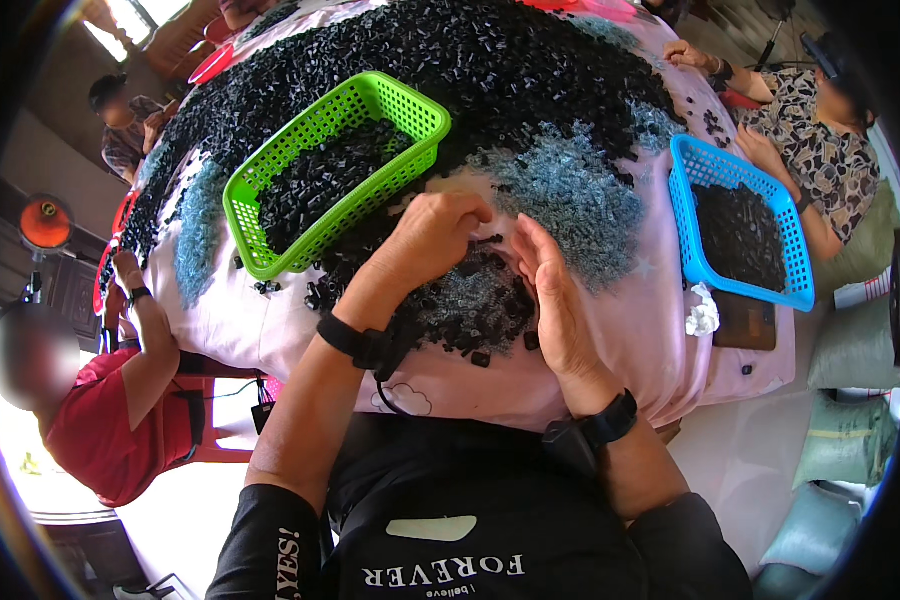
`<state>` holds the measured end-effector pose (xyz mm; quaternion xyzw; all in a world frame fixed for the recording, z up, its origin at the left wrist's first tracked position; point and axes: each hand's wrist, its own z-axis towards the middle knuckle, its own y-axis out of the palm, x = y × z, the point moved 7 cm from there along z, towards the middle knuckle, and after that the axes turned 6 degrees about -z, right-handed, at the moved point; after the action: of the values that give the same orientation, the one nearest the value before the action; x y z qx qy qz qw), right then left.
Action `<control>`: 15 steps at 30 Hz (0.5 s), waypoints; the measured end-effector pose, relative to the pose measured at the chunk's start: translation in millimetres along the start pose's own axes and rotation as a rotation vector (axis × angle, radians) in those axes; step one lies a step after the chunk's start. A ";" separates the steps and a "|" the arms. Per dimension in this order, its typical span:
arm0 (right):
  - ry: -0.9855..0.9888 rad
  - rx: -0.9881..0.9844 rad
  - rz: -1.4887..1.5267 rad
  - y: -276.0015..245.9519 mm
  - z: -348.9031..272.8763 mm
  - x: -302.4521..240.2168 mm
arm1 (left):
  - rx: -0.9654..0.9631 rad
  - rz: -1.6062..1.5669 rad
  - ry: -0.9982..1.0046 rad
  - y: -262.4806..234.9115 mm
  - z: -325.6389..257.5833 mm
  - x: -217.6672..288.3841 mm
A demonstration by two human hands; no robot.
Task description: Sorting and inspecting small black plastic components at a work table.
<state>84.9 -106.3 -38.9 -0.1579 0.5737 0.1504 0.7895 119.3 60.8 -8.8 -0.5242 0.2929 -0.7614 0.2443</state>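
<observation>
My left hand (pixel 433 238) hovers over a mixed heap of small black plastic pieces (pixel 448 328) and clear bluish bits (pixel 482 290) near the table's front edge. Its fingers are curled in, and what they hold, if anything, is hidden. A small dark piece shows just by its fingertips. Facing it, my right hand (pixel 558 300) is held on edge at the heap's right side, its fingers stretched out. Beyond my left hand stands a green plastic basket (pixel 425 107), partly filled with black pieces (pixel 320 185).
A large mound of black pieces (pixel 530 65) covers the table's far part, with clear bluish bits (pixel 580 200) before it. At right are a blue basket (pixel 685 215), crumpled white tissue (pixel 703 311) and a dark flat box (pixel 745 325). Other people sit around the pink-covered table (pixel 650 345).
</observation>
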 end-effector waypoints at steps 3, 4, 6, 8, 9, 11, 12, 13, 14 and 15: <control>-0.001 0.006 -0.066 0.0 0.8 1.5 | -0.020 -0.088 0.036 9.5 -1.4 4.7; 0.013 0.012 -0.051 -0.6 0.1 2.3 | -0.041 -0.091 0.061 9.1 -0.4 12.2; 0.030 0.021 -0.036 -1.6 -1.0 2.8 | -0.093 -0.180 -0.050 6.1 0.3 15.4; 0.042 0.014 0.028 1.4 -0.1 1.1 | -0.139 -0.261 -0.165 3.6 -2.0 10.7; 0.042 0.014 0.030 2.0 0.1 1.8 | -0.079 -0.208 -0.135 -1.8 -0.6 7.4; 0.047 0.009 0.057 2.9 1.0 3.7 | -0.020 -0.156 -0.103 -8.3 0.0 0.1; 0.047 0.009 0.057 2.7 1.2 3.2 | 0.023 -0.094 -0.069 -12.9 -0.6 -1.9; 0.051 0.008 0.045 2.4 1.3 3.1 | 0.066 -0.031 -0.035 -17.3 -0.9 -0.5; 0.055 0.006 0.033 2.1 1.4 3.2 | 0.066 -0.031 -0.035 -17.7 -1.6 -1.2; 0.055 0.006 0.033 1.3 1.5 5.1 | 0.081 -0.010 -0.035 -19.0 -2.6 -1.8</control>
<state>87.1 -104.2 -43.5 -0.1500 0.5981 0.1573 0.7714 116.2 76.0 2.6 -0.5287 0.2549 -0.7646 0.2664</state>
